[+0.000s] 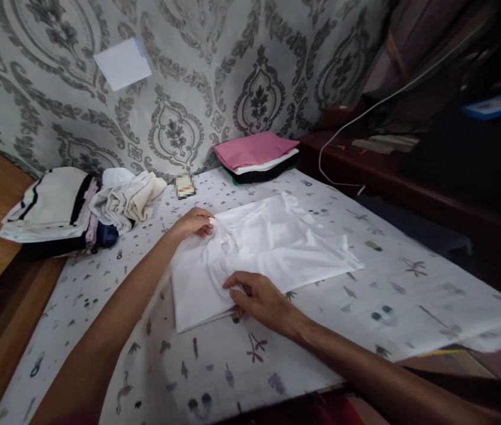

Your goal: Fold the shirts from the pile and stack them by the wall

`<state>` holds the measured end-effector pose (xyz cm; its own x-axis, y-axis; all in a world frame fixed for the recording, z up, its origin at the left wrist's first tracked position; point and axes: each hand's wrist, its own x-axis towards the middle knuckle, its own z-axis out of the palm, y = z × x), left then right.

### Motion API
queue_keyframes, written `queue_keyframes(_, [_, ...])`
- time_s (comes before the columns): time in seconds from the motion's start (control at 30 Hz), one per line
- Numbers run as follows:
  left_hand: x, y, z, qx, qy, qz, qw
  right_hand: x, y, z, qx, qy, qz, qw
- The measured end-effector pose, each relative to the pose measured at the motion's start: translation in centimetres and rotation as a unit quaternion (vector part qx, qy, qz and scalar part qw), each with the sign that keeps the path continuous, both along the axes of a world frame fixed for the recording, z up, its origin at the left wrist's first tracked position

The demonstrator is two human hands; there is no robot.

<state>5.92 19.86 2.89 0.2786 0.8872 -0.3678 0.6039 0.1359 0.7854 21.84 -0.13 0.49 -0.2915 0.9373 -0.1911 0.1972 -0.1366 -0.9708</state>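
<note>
A thin white garment (272,239), apparently a shirt, lies spread on the patterned sheet in front of me. Wrinkles bunch up across its middle, between my two hands, and its left part lies flatter. At the far edge of the cloth, my left hand (195,223) pinches the fabric between thumb and fingers. My right hand (257,298) is at the near edge, its thumb and fingers closed on the cloth there. The fingertips of both hands are partly hidden by folds.
Folded clothes (51,203) are stacked at the left beside crumpled cream clothes (129,198). Another folded stack with a pink top piece (254,150) sits by the wall. A small blurred card or box (184,186) lies between them. A white cable (321,156) hangs over dark furniture (366,177).
</note>
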Motion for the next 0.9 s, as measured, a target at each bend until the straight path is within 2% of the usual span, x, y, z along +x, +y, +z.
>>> queue_keyframes(0.1, [-0.7, 0.6, 0.6, 0.036, 0.047, -0.059, 0.996, -0.1, 0.9, 1.1, 0.039, -0.037, -0.006, 0.999])
queue_keyframes(0.23, [-1.1, 1.2, 0.6, 0.163, 0.131, -0.146, 0.967, -0.3, 2.1, 2.0, 0.098, -0.143, 0.004, 0.985])
queue_keyframes(0.3, [-1.1, 1.5, 0.5, 0.206, 0.137, -0.158, 0.956, -0.5, 2.4, 2.1, 0.107, -0.174, 0.013, 0.979])
queue_keyframes(0.4, [-1.2, 1.9, 0.5, 0.262, 0.105, -0.164, 0.945, -0.2, 2.3, 2.0, 0.129, -0.17, -0.002, 0.977])
queue_keyframes(0.53, [-0.9, 2.2, 0.0, 0.264, 0.086, -0.132, 0.952, 1.2, 1.7, 1.5, 0.13, -0.153, -0.045, 0.979])
queue_keyframes(0.67, [0.0, 2.5, -0.9, 0.262, 0.115, -0.128, 0.95, 2.5, 1.1, 0.8, 0.111, -0.161, -0.034, 0.98])
queue_keyframes(0.9, [0.6, 3.1, -1.6, 0.277, 0.143, -0.143, 0.939, 2.6, 0.7, -0.2, 0.161, -0.146, -0.023, 0.976])
